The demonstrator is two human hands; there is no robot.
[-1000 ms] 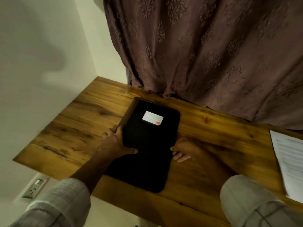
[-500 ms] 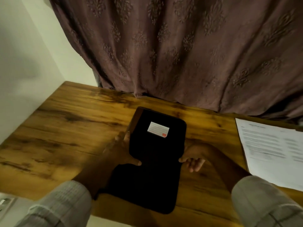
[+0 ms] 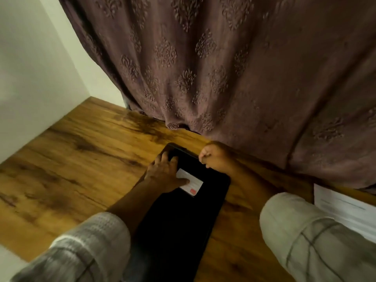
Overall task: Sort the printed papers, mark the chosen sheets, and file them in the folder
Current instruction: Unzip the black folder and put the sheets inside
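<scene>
Now the matte black folder (image 3: pixel 179 216) lies flat on the grained wooden desk (image 3: pixel 81 159). Both hands have slid from its sides to its far end: left hand (image 3: pixel 164 174) splayed flat beside the label (image 3: pixel 191 183), right hand (image 3: pixel 215 157) clenched on the corner.

My desk: wood-grain tabletop (image 3: pixel 77 165), warm brown with dark streaks, fills lower view. Plain pale wall (image 3: pixel 34 74) on my left meets desk's edge. Behind desk, mauve curtain (image 3: pixel 223 68) with embossed damask motifs, hem bunched on tabletop. Light dim, warm.
</scene>
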